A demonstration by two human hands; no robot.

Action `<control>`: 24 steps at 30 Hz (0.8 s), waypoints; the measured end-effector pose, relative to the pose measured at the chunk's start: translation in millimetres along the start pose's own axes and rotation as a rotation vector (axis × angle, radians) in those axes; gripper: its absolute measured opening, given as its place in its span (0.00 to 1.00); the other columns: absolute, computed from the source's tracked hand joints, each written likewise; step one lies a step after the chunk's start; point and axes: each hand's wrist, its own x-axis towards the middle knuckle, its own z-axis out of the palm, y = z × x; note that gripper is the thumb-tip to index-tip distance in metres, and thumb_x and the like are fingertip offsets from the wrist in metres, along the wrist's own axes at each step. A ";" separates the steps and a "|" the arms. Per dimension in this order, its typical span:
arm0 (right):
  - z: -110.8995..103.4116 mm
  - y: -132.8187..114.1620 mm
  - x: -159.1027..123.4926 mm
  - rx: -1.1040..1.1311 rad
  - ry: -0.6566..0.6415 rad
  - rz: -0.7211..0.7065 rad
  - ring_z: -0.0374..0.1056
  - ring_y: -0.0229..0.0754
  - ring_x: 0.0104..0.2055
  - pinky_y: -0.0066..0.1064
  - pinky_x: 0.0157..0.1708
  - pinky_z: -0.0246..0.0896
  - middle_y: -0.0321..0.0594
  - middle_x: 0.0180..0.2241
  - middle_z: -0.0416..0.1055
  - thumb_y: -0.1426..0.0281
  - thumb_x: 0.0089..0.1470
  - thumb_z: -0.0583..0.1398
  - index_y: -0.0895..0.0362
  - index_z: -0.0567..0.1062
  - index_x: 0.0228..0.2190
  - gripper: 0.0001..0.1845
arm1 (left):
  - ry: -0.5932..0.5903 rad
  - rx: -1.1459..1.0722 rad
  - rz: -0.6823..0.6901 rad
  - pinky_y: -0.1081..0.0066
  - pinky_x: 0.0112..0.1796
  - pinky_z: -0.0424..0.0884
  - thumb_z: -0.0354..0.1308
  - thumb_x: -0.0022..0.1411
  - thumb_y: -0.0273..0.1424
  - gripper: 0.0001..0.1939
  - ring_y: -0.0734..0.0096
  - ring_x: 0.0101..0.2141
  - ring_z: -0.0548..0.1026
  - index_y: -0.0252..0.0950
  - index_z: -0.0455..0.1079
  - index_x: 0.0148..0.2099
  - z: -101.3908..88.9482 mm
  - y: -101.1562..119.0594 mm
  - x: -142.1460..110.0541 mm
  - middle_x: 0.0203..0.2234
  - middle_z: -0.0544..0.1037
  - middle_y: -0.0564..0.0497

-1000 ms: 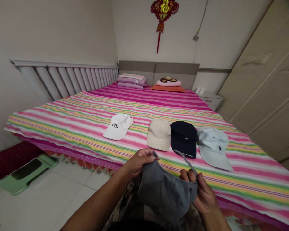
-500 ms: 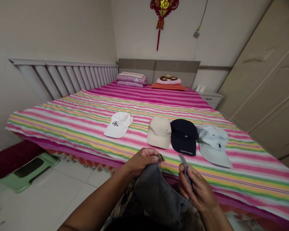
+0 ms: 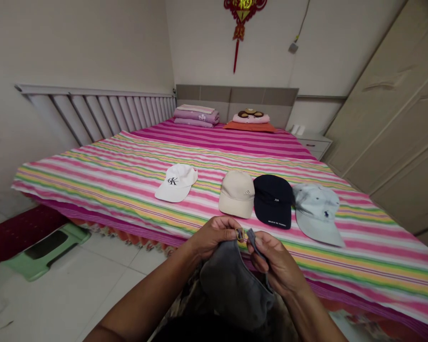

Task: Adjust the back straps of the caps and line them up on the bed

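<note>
Both hands were up in front of the person, just over the near bed edge, working on a grey cap (image 3: 235, 289) held upside down with its underside toward the body. The cap hung below the hands, off the bed and over the person's lap area. The left hand (image 3: 214, 236) gripped the cap's back edge, fingers curled closed around the strap (image 3: 251, 241) near a small metal buckle (image 3: 240, 233). The right hand (image 3: 276, 266) was just beside it, thumb and fingers pinched narrow on the strap's loose end, close to the buckle. The exact threading at the buckle was too small to tell.

Further up on the striped bedspread (image 3: 92, 190), four caps lay in a row: a white cap (image 3: 176, 183) with black lettering, set apart on the left, then a beige cap (image 3: 237, 194), a navy cap (image 3: 273, 201) and a pale denim cap (image 3: 317, 213), these three touching or nearly so. Folded bedding (image 3: 196, 116) and an orange cushion (image 3: 249, 126) sat by the headboard (image 3: 235, 95). A radiator (image 3: 92, 114) ran along the left wall, a wardrobe (image 3: 388, 114) stood right, and a green stool (image 3: 46, 251) sat on the tile floor (image 3: 92, 280) beside a dark red mat (image 3: 21, 228).
</note>
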 end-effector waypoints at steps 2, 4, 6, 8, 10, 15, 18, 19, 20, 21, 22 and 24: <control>1.7 2.8 2.4 0.032 -0.015 -0.001 0.44 0.21 0.11 0.18 0.11 0.38 0.32 0.18 0.65 0.66 0.42 0.64 0.60 0.70 0.22 0.10 | 0.009 -0.019 0.000 0.77 0.27 0.66 0.67 0.38 0.27 0.13 0.76 0.23 0.72 0.29 0.70 0.28 -0.8 -2.1 0.5 0.22 0.76 0.49; 3.4 4.7 4.2 0.066 -0.027 0.008 0.41 0.21 0.10 0.18 0.11 0.38 0.30 0.17 0.64 0.66 0.44 0.63 0.60 0.69 0.22 0.10 | 0.009 -0.025 0.012 0.77 0.26 0.65 0.68 0.37 0.27 0.13 0.77 0.22 0.72 0.29 0.70 0.28 -1.1 -3.6 1.0 0.21 0.75 0.49; 5.0 5.7 5.5 0.094 -0.027 0.019 0.40 0.22 0.10 0.18 0.11 0.38 0.29 0.16 0.63 0.67 0.45 0.62 0.60 0.68 0.21 0.10 | 0.000 -0.024 0.024 0.78 0.26 0.65 0.68 0.38 0.27 0.13 0.77 0.22 0.72 0.29 0.69 0.28 -1.1 -4.3 1.4 0.21 0.75 0.49; 6.2 6.5 6.7 0.121 -0.026 0.036 0.39 0.22 0.10 0.17 0.10 0.37 0.29 0.16 0.62 0.67 0.45 0.62 0.60 0.67 0.21 0.10 | -0.005 -0.030 0.033 0.78 0.26 0.65 0.67 0.38 0.27 0.14 0.77 0.22 0.72 0.29 0.68 0.28 -1.1 -4.6 1.9 0.21 0.75 0.50; 6.9 7.9 7.9 0.153 -0.031 0.053 0.38 0.22 0.11 0.17 0.10 0.37 0.29 0.16 0.62 0.68 0.45 0.62 0.60 0.67 0.22 0.10 | -0.009 -0.049 0.040 0.78 0.26 0.65 0.67 0.38 0.27 0.14 0.77 0.22 0.72 0.29 0.68 0.29 -1.3 -5.0 2.4 0.21 0.75 0.50; 7.8 13.3 10.8 0.230 -0.052 0.086 0.37 0.21 0.11 0.17 0.10 0.37 0.28 0.15 0.61 0.70 0.44 0.62 0.61 0.68 0.21 0.09 | -0.003 -0.100 0.047 0.78 0.26 0.65 0.67 0.38 0.26 0.15 0.77 0.22 0.72 0.30 0.67 0.30 -3.1 -8.0 4.4 0.20 0.75 0.50; 8.3 15.2 11.5 0.277 -0.069 0.115 0.36 0.21 0.11 0.16 0.09 0.37 0.29 0.15 0.61 0.71 0.43 0.63 0.61 0.68 0.20 0.09 | 0.029 -0.092 0.054 0.78 0.25 0.65 0.67 0.38 0.26 0.14 0.78 0.21 0.72 0.30 0.67 0.29 -4.6 -10.0 5.1 0.20 0.75 0.52; 8.4 15.5 11.6 0.292 -0.075 0.129 0.36 0.21 0.11 0.16 0.09 0.37 0.29 0.15 0.62 0.71 0.42 0.63 0.60 0.68 0.20 0.08 | 0.040 -0.084 0.055 0.78 0.26 0.65 0.67 0.38 0.26 0.14 0.78 0.21 0.71 0.30 0.67 0.29 -4.9 -10.4 5.1 0.21 0.74 0.52; 8.4 15.8 11.6 0.303 -0.079 0.143 0.36 0.21 0.11 0.15 0.09 0.37 0.29 0.15 0.62 0.72 0.42 0.63 0.60 0.68 0.21 0.08 | 0.050 -0.074 0.054 0.78 0.26 0.65 0.67 0.38 0.26 0.14 0.78 0.21 0.71 0.30 0.68 0.29 -5.0 -10.7 5.1 0.21 0.74 0.52; 8.4 16.1 11.5 0.309 -0.080 0.157 0.35 0.21 0.11 0.15 0.09 0.37 0.29 0.15 0.62 0.71 0.42 0.64 0.60 0.68 0.21 0.08 | 0.059 -0.064 0.051 0.78 0.26 0.65 0.67 0.38 0.26 0.14 0.78 0.22 0.71 0.30 0.68 0.29 -4.9 -10.9 5.0 0.21 0.74 0.52; 8.5 16.5 11.5 0.307 -0.078 0.168 0.35 0.21 0.11 0.15 0.09 0.37 0.28 0.15 0.61 0.71 0.41 0.64 0.60 0.68 0.21 0.09 | 0.066 -0.057 0.043 0.78 0.26 0.65 0.67 0.38 0.26 0.14 0.78 0.22 0.71 0.30 0.68 0.29 -4.6 -11.0 4.9 0.21 0.74 0.52; 8.6 17.7 11.4 0.283 -0.066 0.181 0.35 0.21 0.11 0.15 0.08 0.36 0.28 0.14 0.60 0.71 0.40 0.64 0.60 0.68 0.21 0.09 | 0.079 -0.056 0.030 0.78 0.26 0.65 0.67 0.38 0.27 0.14 0.78 0.21 0.71 0.30 0.68 0.29 -3.6 -10.9 4.7 0.20 0.74 0.52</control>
